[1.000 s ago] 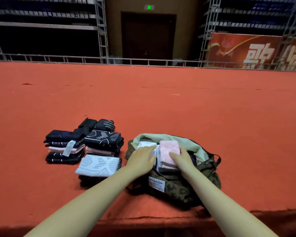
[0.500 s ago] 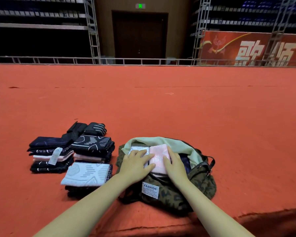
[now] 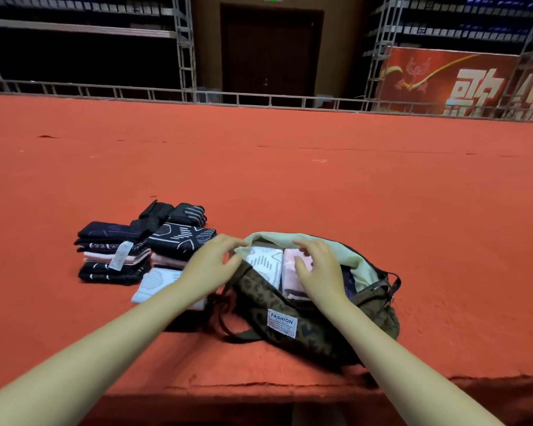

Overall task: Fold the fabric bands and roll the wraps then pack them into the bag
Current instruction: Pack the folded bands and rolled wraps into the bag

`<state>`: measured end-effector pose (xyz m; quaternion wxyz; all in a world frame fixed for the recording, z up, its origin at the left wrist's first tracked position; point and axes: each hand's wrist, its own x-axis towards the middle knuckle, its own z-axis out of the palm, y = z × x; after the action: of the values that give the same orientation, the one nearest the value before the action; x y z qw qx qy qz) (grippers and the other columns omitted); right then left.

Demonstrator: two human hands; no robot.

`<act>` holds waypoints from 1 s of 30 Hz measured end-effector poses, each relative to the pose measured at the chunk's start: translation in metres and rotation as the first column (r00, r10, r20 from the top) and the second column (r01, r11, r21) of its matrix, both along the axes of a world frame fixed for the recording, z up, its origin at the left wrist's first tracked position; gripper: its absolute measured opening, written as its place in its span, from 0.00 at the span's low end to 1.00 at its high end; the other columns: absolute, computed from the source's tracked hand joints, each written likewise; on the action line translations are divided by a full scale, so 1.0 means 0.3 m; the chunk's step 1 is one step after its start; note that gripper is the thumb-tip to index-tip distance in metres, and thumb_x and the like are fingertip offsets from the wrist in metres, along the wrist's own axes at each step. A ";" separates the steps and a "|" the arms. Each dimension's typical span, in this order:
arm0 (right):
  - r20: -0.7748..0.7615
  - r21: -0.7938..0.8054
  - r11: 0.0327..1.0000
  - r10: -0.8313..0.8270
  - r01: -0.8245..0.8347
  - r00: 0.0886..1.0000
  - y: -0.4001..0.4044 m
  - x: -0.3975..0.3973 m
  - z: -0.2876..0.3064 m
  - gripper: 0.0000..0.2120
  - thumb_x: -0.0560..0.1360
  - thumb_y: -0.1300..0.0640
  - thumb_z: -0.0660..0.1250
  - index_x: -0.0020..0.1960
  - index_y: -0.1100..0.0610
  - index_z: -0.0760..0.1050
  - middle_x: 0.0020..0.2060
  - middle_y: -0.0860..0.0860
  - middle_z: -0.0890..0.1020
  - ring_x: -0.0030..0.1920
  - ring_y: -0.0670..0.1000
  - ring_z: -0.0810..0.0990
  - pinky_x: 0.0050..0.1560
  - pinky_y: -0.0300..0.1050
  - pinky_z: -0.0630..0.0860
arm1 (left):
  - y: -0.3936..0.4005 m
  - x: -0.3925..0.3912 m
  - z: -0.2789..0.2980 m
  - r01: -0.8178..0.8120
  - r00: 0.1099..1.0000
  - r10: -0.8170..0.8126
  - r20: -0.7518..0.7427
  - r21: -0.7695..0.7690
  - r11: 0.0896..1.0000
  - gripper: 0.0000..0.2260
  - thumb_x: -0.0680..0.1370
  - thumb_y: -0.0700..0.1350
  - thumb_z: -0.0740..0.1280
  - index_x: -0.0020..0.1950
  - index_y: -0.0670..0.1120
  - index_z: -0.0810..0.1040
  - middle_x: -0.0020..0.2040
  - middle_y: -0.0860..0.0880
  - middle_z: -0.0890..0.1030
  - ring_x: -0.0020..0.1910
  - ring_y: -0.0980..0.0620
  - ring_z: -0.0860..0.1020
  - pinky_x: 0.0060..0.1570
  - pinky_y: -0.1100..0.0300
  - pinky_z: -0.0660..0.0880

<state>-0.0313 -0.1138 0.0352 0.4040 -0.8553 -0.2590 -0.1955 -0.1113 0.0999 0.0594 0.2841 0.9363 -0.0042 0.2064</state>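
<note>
Right hand [image 3: 316, 265] rests with loosely spread fingers on the pink folded band [image 3: 291, 279] inside the camouflage bag [image 3: 290, 309]; left hand [image 3: 211, 265], relaxed and holding nothing, is by the rim. Best to press the band flat beside the white patterned band [image 3: 266, 264], keeping folds intact.

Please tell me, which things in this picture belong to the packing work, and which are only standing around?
Belong to the job:
bag, open
white band and pink band inside it
folded stacks beside the bag
left hand, right hand

Only standing around:
red banner
door
metal railing
</note>
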 end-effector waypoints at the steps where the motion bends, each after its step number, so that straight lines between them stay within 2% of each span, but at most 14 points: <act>1: 0.019 0.032 0.997 0.065 -0.065 0.998 0.040 -0.021 0.016 0.12 0.74 0.62 0.65 0.56 0.54 0.77 0.47 0.47 0.78 0.48 0.45 0.74 0.51 0.41 0.71 | 0.046 -0.030 0.002 -0.022 1.000 0.022 0.016 0.022 1.000 0.14 0.74 0.49 0.61 0.57 0.52 0.79 0.53 0.55 0.77 0.55 0.56 0.74 0.55 0.59 0.70; 3: -0.020 0.074 0.978 0.198 -0.196 0.980 0.133 -0.067 0.047 0.11 0.74 0.63 0.64 0.53 0.52 0.78 0.47 0.45 0.80 0.44 0.40 0.74 0.48 0.33 0.68 | 0.133 -0.089 -0.003 -0.068 0.998 0.067 0.020 0.076 0.995 0.12 0.75 0.44 0.63 0.56 0.50 0.80 0.53 0.54 0.78 0.57 0.54 0.74 0.57 0.59 0.69; 4: -0.047 0.097 0.961 0.265 -0.260 0.963 0.182 -0.089 0.059 0.12 0.73 0.64 0.63 0.53 0.52 0.79 0.48 0.45 0.81 0.45 0.40 0.75 0.46 0.32 0.68 | 0.171 -0.115 -0.010 -0.097 0.995 0.095 0.023 0.102 0.990 0.11 0.76 0.41 0.65 0.56 0.49 0.80 0.53 0.54 0.78 0.57 0.52 0.73 0.57 0.59 0.67; 7: -0.126 0.083 0.909 0.417 -0.409 0.900 0.318 -0.141 0.069 0.16 0.73 0.65 0.63 0.56 0.51 0.79 0.48 0.49 0.81 0.47 0.45 0.77 0.49 0.35 0.71 | 0.257 -0.197 -0.027 -0.186 0.983 0.185 0.020 0.099 0.978 0.10 0.75 0.39 0.66 0.54 0.49 0.81 0.53 0.53 0.78 0.55 0.53 0.73 0.56 0.62 0.65; 9: -0.164 0.004 0.882 0.465 -0.471 0.870 0.390 -0.165 0.063 0.16 0.73 0.64 0.63 0.58 0.53 0.78 0.49 0.50 0.80 0.48 0.46 0.77 0.51 0.35 0.71 | 0.301 -0.234 -0.051 -0.235 0.970 0.238 -0.049 0.056 0.970 0.12 0.75 0.39 0.66 0.56 0.49 0.80 0.53 0.52 0.77 0.56 0.53 0.73 0.58 0.63 0.64; 12: -0.213 -0.127 0.851 0.478 -0.509 0.852 0.473 -0.179 0.053 0.15 0.73 0.62 0.64 0.59 0.55 0.78 0.48 0.51 0.79 0.49 0.48 0.76 0.52 0.41 0.71 | 0.343 -0.265 -0.092 -0.292 0.931 0.296 -0.214 0.051 0.955 0.20 0.72 0.47 0.66 0.64 0.49 0.75 0.59 0.47 0.75 0.59 0.46 0.72 0.64 0.56 0.65; 14: -0.267 -0.217 0.830 0.456 -0.514 0.849 0.519 -0.171 0.033 0.14 0.72 0.57 0.61 0.55 0.57 0.78 0.46 0.53 0.78 0.49 0.51 0.74 0.48 0.45 0.69 | 0.352 -0.275 -0.118 -0.279 0.926 0.269 -0.266 -0.001 0.960 0.28 0.67 0.52 0.64 0.67 0.47 0.72 0.62 0.46 0.73 0.63 0.47 0.70 0.65 0.59 0.63; 17: -0.375 -0.389 0.773 0.364 -0.501 0.852 0.572 -0.150 -0.017 0.19 0.72 0.49 0.58 0.58 0.57 0.75 0.53 0.57 0.79 0.55 0.56 0.75 0.49 0.45 0.68 | 0.353 -0.285 -0.154 -0.227 0.942 0.200 -0.270 -0.074 0.971 0.26 0.71 0.46 0.69 0.68 0.45 0.70 0.64 0.46 0.70 0.65 0.52 0.68 0.63 0.69 0.58; 19: -0.396 -0.476 0.721 0.336 -0.504 0.854 0.589 -0.139 -0.048 0.17 0.72 0.45 0.57 0.52 0.55 0.74 0.53 0.58 0.78 0.55 0.59 0.75 0.47 0.46 0.68 | 0.358 -0.292 -0.179 -0.207 0.953 0.177 -0.246 -0.104 0.973 0.27 0.71 0.43 0.71 0.69 0.44 0.70 0.64 0.47 0.69 0.65 0.54 0.67 0.63 0.71 0.56; 22: -0.400 -0.518 0.677 0.348 -0.523 0.848 0.604 -0.122 -0.062 0.12 0.74 0.47 0.60 0.48 0.55 0.72 0.51 0.58 0.79 0.53 0.59 0.75 0.47 0.48 0.68 | 0.363 -0.303 -0.210 -0.186 0.965 0.151 -0.214 -0.152 0.971 0.34 0.65 0.57 0.66 0.69 0.45 0.69 0.63 0.51 0.68 0.63 0.58 0.66 0.62 0.74 0.54; 23: -0.403 -0.525 0.665 0.355 -0.531 0.843 0.609 -0.115 -0.061 0.11 0.74 0.47 0.61 0.47 0.54 0.71 0.51 0.58 0.79 0.52 0.59 0.75 0.47 0.48 0.68 | 0.363 -0.304 -0.219 -0.189 0.966 0.153 -0.206 -0.167 0.968 0.35 0.64 0.57 0.65 0.69 0.46 0.69 0.63 0.52 0.67 0.63 0.59 0.65 0.62 0.74 0.54; 26: -0.418 -0.541 0.634 0.367 -0.553 0.831 0.621 -0.103 -0.056 0.14 0.67 0.44 0.59 0.47 0.52 0.71 0.49 0.59 0.78 0.51 0.59 0.75 0.45 0.46 0.68 | 0.352 -0.305 -0.241 -0.203 0.972 0.172 -0.160 -0.199 0.959 0.32 0.67 0.50 0.68 0.70 0.45 0.68 0.63 0.53 0.66 0.64 0.59 0.65 0.60 0.80 0.53; 28: -0.426 -0.540 0.623 0.378 -0.566 0.822 0.628 -0.107 -0.053 0.20 0.66 0.46 0.61 0.55 0.53 0.73 0.51 0.59 0.77 0.54 0.59 0.74 0.50 0.48 0.71 | 0.344 -0.309 -0.260 -0.205 0.977 0.186 -0.106 -0.214 0.955 0.29 0.69 0.43 0.73 0.69 0.45 0.69 0.63 0.53 0.67 0.64 0.57 0.66 0.59 0.82 0.52; 30: -0.443 -0.527 0.628 0.372 -0.573 0.816 0.632 -0.113 -0.043 0.22 0.67 0.48 0.64 0.60 0.53 0.74 0.53 0.57 0.77 0.54 0.57 0.75 0.52 0.49 0.73 | 0.335 -0.318 -0.273 -0.206 0.978 0.195 -0.071 -0.217 0.954 0.29 0.70 0.37 0.73 0.70 0.44 0.68 0.64 0.53 0.66 0.65 0.56 0.66 0.60 0.81 0.52</act>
<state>-0.0652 0.0759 0.0224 0.1587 -0.8587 -0.4645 0.1474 -0.2067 0.2003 -0.0225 0.3649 0.8989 0.1209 0.2103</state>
